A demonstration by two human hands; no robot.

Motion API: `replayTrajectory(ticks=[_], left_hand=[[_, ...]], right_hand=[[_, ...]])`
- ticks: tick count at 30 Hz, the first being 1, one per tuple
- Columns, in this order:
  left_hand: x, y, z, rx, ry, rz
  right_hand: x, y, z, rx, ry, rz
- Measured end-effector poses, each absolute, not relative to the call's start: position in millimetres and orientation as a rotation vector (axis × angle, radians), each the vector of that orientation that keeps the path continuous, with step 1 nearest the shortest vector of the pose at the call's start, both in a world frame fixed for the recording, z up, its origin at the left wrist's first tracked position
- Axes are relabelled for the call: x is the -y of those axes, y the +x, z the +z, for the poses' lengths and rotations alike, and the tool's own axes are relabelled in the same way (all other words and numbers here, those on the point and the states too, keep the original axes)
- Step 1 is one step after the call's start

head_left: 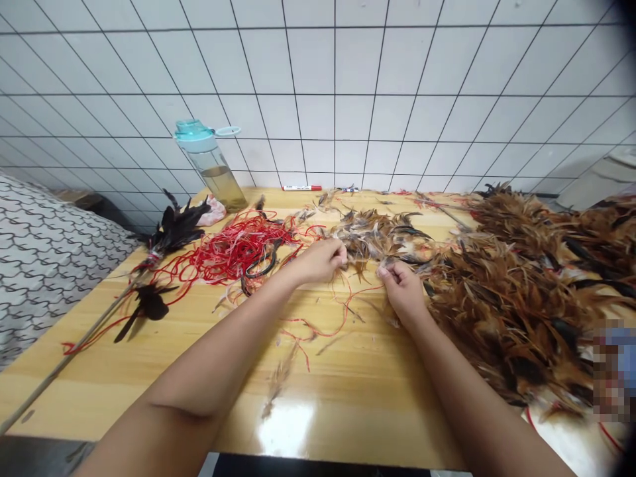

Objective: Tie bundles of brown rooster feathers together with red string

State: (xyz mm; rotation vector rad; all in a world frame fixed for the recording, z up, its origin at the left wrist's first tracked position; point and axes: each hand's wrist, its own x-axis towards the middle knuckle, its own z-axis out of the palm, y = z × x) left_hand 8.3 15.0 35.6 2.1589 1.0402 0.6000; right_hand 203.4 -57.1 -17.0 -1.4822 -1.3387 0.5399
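Observation:
Both my hands rest on a glossy wooden table [348, 397] among brown feathers. My left hand [320, 260] is closed in a pinch on a small tuft of feathers [355, 255] at the edge of a loose feather cluster. My right hand [403, 285] is curled shut beside it, its fingertips gripping feathers from the big brown pile [521, 291] on the right. A thin red string [342, 318] trails on the table between and below my hands.
A tangle of red string [233, 252] with dark scissors [261, 265] lies left of my hands. Farther left are a stick [74, 351] with black feathers [173, 228], a teal-lidded water bottle [211, 165], a red marker [302, 188] and a patterned cushion [44, 252]. Behind is a white tiled wall.

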Motion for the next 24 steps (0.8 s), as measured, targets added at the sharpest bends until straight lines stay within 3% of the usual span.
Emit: replayTrajectory(ticks=[10, 24], left_hand=[[0.4, 39.8, 18.8, -0.771, 1.338, 0.904], [9.2, 45.3, 13.5, -0.882, 1.789, 1.025]], right_hand=[[57.2, 199.3, -22.1, 1.414, -1.449, 0.618], [56.7, 197.2, -22.1, 1.423, -1.42, 0.698]])
